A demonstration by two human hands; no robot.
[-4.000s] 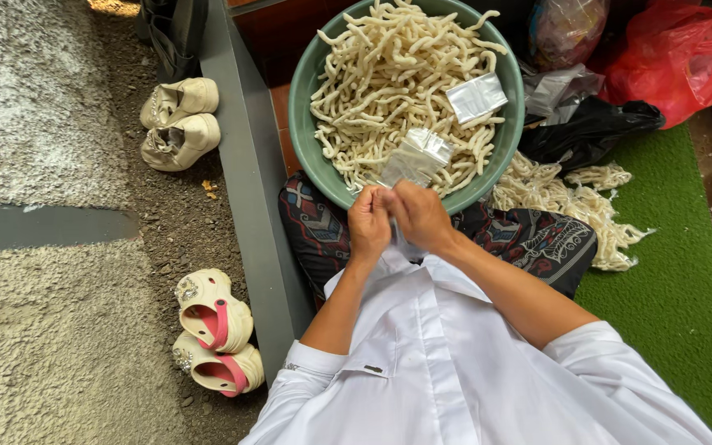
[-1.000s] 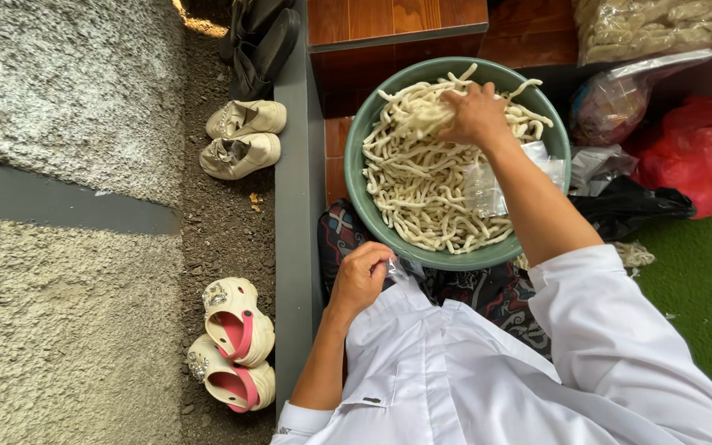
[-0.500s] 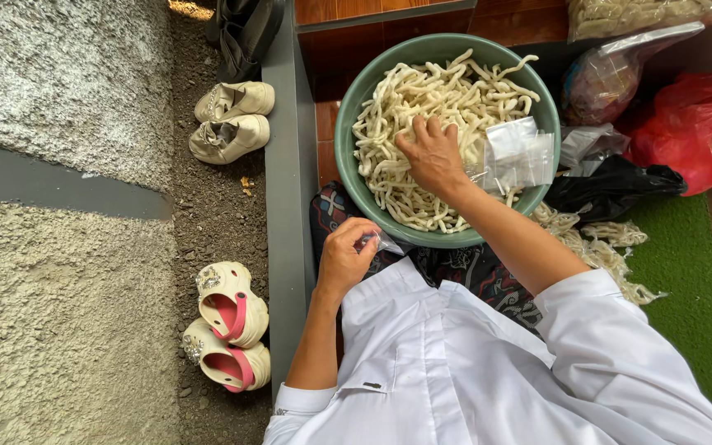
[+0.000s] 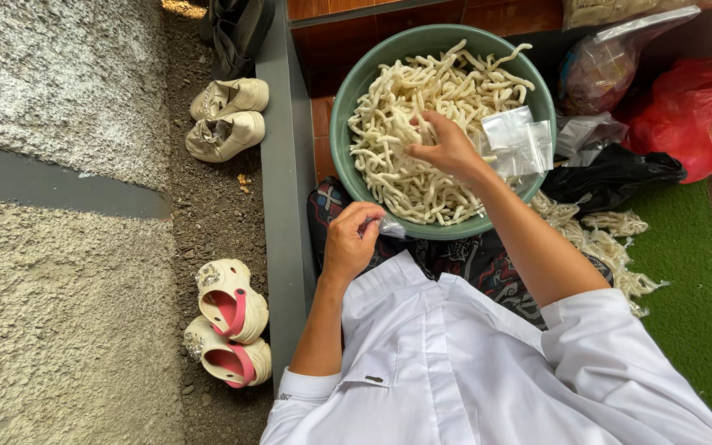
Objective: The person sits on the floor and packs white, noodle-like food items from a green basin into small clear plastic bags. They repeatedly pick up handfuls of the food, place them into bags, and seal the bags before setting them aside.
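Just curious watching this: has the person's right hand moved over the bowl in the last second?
Yes. The right hand has drawn back from the far rim of the green basin toward its middle, resting on the pale strips.

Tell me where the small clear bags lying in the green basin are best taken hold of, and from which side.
Probably by their upper free edge, from the basin's right rim. The clear bags lie flat on the pale strips against that rim, while the right hand covers the strips on their left. A top-down pinch looks easiest.
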